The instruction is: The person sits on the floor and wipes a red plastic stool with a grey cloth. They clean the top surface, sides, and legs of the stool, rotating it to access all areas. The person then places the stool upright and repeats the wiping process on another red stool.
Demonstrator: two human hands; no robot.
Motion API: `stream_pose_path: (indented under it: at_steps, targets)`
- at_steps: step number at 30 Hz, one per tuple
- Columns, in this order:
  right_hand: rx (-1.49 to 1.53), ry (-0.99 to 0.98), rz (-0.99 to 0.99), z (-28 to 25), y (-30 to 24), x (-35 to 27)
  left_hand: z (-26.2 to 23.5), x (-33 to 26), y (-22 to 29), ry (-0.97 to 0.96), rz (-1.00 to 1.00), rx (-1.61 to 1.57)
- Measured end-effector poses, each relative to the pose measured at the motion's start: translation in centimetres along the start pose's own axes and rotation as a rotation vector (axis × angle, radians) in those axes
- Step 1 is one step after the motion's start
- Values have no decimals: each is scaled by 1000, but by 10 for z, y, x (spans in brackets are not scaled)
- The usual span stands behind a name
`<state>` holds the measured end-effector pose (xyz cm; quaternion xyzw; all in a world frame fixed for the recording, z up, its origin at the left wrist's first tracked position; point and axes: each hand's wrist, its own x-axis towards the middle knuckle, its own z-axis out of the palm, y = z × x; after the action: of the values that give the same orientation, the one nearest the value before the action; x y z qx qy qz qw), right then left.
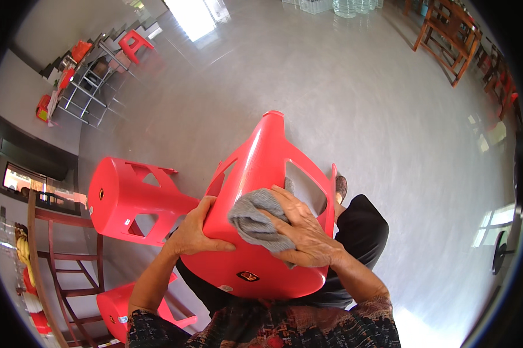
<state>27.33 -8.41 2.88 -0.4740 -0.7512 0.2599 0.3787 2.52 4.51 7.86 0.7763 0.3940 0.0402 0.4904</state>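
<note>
A red plastic stool [255, 165] lies tilted across my lap, its seat toward me and its legs pointing away. My left hand [196, 233] grips the left edge of the stool, thumb lying over the seat's rim. With my right hand [302, 226] I press a crumpled grey cloth [255, 217] against the stool where the seat bends into the side. The right fingers spread over the cloth, and part of it pokes out beyond them near the leg opening.
Another red stool [119, 197] lies on its side at my left, with one more [113, 307] below it. A wooden chair [70, 255] stands at the left edge. Farther off are a metal-framed table [90, 93], a small red stool [135, 45] and a wooden chair [449, 35].
</note>
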Motion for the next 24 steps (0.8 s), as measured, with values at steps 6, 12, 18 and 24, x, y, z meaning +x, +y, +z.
stream_pose_path:
  at_steps: [6, 12, 18, 24]
  targets:
    - [-131, -3, -47, 2, 26, 60, 10, -3, 5, 24, 135, 51]
    - [-488, -293, 64, 7, 122, 137, 16, 13, 22, -101, 111, 173]
    - [-630, -527, 312, 8, 247, 174, 15, 18, 8, -109, 184, 155]
    - [-363, -118, 1036, 1, 297, 208, 10, 19, 5, -106, 194, 140]
